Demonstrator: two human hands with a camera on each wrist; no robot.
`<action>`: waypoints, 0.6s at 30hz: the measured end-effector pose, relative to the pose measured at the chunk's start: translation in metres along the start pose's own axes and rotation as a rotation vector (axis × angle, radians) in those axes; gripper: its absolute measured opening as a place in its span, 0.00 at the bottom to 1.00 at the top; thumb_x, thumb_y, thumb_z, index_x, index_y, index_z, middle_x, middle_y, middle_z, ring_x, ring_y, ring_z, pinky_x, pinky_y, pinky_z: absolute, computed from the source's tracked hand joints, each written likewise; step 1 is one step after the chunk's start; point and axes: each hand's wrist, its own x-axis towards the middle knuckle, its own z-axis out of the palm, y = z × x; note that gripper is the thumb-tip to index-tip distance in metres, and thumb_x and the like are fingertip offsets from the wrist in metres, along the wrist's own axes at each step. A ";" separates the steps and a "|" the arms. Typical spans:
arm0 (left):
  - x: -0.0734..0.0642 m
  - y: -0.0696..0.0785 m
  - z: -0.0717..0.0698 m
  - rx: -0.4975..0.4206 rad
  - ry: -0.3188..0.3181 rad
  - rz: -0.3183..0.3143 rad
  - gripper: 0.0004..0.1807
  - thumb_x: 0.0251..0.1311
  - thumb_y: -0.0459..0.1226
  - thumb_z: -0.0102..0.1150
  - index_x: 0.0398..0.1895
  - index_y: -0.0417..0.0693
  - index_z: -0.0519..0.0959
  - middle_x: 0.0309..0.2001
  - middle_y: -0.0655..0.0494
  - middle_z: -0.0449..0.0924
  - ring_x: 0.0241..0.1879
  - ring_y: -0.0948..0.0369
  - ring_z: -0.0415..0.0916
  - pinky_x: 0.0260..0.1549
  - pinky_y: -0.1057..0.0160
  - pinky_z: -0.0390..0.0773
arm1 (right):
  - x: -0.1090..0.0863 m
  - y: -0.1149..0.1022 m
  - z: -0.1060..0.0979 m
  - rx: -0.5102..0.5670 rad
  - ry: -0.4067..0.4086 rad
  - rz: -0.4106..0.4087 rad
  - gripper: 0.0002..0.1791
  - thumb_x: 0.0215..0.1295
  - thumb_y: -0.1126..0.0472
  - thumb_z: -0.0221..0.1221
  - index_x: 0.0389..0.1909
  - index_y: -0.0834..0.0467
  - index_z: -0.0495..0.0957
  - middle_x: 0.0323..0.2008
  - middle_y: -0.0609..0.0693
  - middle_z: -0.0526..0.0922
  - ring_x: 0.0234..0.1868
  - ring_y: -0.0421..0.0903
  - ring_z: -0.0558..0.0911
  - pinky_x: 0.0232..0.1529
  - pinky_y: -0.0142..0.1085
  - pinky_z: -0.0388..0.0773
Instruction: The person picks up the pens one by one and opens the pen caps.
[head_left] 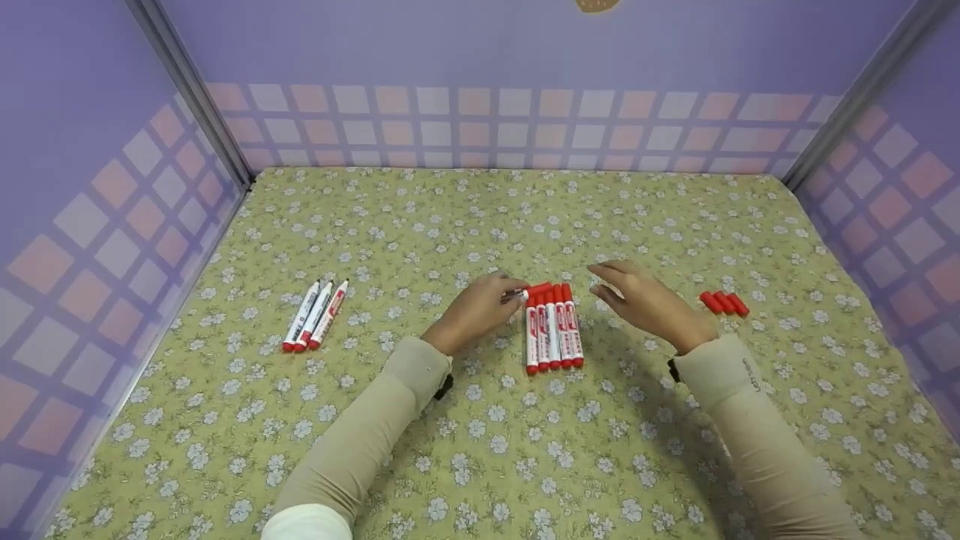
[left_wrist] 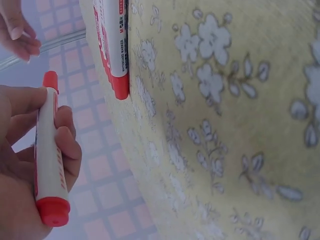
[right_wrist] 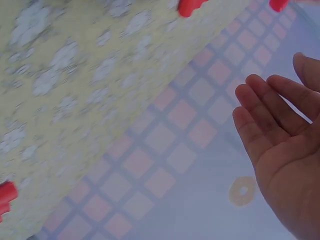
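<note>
My left hand (head_left: 480,306) grips a whiteboard marker (left_wrist: 49,145) with a white barrel and a red cap (left_wrist: 50,80) on its upper end. In the head view that cap sits over the top of a row of capped red-and-white markers (head_left: 553,337), lying side by side on the cloth. To the right of the row hovers my right hand (head_left: 645,304), holding nothing. Its fingers (right_wrist: 262,107) are extended and slightly bent, with the palm showing in the right wrist view.
Three uncapped markers (head_left: 315,315) with dark tips pointing away lie at the left. At the right rest three loose red caps (head_left: 724,303). A floral cloth (head_left: 480,450) covers the table, and purple checked panels (head_left: 480,120) stand along its back and sides.
</note>
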 end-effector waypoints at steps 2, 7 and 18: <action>-0.001 0.002 -0.002 0.032 0.007 0.039 0.17 0.70 0.42 0.51 0.58 0.50 0.78 0.51 0.53 0.78 0.46 0.60 0.78 0.45 0.59 0.79 | 0.004 -0.010 0.000 -0.019 0.007 -0.054 0.22 0.71 0.60 0.53 0.63 0.65 0.71 0.57 0.63 0.76 0.59 0.59 0.76 0.54 0.49 0.77; -0.003 0.005 -0.005 0.130 0.027 0.145 0.16 0.69 0.42 0.52 0.55 0.48 0.80 0.47 0.54 0.79 0.45 0.60 0.80 0.46 0.60 0.79 | 0.010 -0.030 0.002 -0.061 0.017 -0.154 0.22 0.69 0.63 0.55 0.62 0.65 0.71 0.56 0.62 0.77 0.58 0.58 0.77 0.53 0.47 0.78; -0.007 0.010 -0.009 0.371 0.119 0.339 0.17 0.69 0.45 0.52 0.54 0.51 0.81 0.45 0.55 0.82 0.41 0.61 0.80 0.41 0.62 0.80 | 0.020 -0.051 0.014 -0.111 0.019 -0.269 0.20 0.67 0.63 0.58 0.59 0.65 0.75 0.50 0.59 0.80 0.49 0.51 0.82 0.46 0.39 0.81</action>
